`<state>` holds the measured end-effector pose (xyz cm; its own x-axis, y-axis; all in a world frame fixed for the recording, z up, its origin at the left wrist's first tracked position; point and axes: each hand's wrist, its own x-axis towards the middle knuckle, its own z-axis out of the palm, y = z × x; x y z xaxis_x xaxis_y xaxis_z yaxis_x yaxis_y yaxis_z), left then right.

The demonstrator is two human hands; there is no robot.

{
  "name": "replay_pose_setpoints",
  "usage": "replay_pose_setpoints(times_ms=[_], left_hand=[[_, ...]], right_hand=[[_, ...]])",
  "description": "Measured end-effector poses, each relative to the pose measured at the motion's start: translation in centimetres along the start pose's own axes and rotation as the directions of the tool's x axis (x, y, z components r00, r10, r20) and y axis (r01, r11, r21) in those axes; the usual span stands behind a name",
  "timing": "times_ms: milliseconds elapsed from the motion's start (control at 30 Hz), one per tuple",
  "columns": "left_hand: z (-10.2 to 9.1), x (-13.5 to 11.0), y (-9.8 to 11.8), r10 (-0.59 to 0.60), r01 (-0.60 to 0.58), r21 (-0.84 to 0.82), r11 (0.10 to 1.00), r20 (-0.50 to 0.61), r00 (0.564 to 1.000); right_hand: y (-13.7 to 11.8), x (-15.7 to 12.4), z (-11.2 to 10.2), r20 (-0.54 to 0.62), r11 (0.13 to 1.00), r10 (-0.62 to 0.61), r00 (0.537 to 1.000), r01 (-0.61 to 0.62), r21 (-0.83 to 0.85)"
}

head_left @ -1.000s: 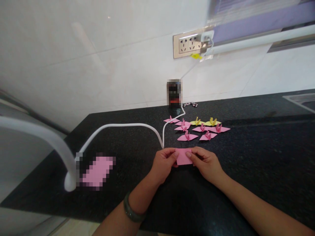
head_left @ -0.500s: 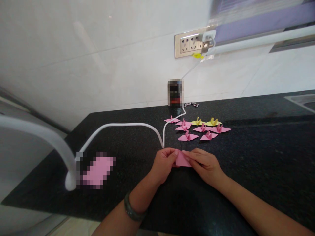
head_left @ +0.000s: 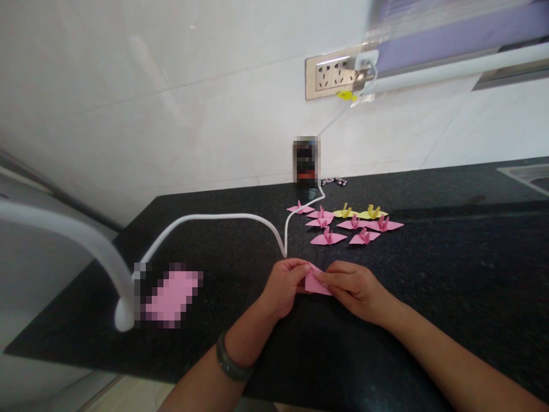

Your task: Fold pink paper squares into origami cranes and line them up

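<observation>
A small pink paper (head_left: pixel 316 283), partly folded, lies on the black countertop (head_left: pixel 450 269) between my hands. My left hand (head_left: pixel 285 286) pinches its left edge with curled fingers. Pressed flat over its right part are the fingers of my right hand (head_left: pixel 354 286), which cover much of it. A dark bracelet (head_left: pixel 229 366) circles my left wrist. Just beyond my hands sits a cluster of several folded paper cranes (head_left: pixel 328 237), mostly pink, with two yellow ones (head_left: pixel 372 213) at the back.
A white cable (head_left: pixel 214 219) snakes across the counter from the left to a dark blurred object (head_left: pixel 306 162) by the wall. A pink blurred patch (head_left: pixel 169 294) lies at the left. A wall socket (head_left: pixel 332 77) is above. A sink edge (head_left: pixel 525 171) shows far right.
My right hand has slid leftward over the pink paper, flattening it into a narrower, pointed shape. My left hand stayed at the left edge.
</observation>
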<state>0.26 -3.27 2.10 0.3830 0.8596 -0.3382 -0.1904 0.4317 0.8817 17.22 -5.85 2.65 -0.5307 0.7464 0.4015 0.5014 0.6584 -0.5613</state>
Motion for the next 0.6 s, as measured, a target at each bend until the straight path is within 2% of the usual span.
replay_pose_setpoints(times_ms=[200, 300, 367, 433, 500, 533, 600], left_hand=[[0.4, -0.1, 0.3, -0.018, 0.018, -0.015, 1.000, -0.004, 1.000], [0.4, -0.1, 0.1, 0.052, -0.049, 0.058, 0.997, -0.049, 0.997], [0.3, 0.0, 0.0, 0.108, -0.097, 0.131, 0.987, -0.080, 0.991], [0.3, 0.0, -0.1, 0.153, -0.127, 0.206, 0.970, -0.119, 0.981], [0.3, 0.0, -0.1, 0.187, -0.143, 0.270, 0.952, -0.146, 0.971], [0.3, -0.1, -0.1, 0.203, -0.152, 0.298, 0.943, -0.150, 0.968], [0.4, -0.1, -0.1, 0.231, -0.172, 0.338, 0.925, -0.142, 0.963]], right_hand=[[-0.4, 0.2, -0.2, 0.027, 0.999, 0.028, 0.999, -0.029, 0.029], [-0.6, 0.2, 0.0, 0.039, 0.993, 0.050, 0.998, -0.054, 0.105], [-0.8, 0.2, 0.4, 0.021, 0.974, 0.117, 0.993, -0.119, 0.195], [-0.8, 0.1, 1.0, -0.026, 0.924, 0.265, 0.964, -0.246, 0.292], [-0.7, 0.1, 1.6, -0.091, 0.844, 0.449, 0.889, -0.389, 0.368], [-0.6, 0.0, 1.9, -0.089, 0.817, 0.494, 0.865, -0.427, 0.387], [-0.4, 0.0, 2.4, -0.043, 0.788, 0.533, 0.845, -0.477, 0.389]])
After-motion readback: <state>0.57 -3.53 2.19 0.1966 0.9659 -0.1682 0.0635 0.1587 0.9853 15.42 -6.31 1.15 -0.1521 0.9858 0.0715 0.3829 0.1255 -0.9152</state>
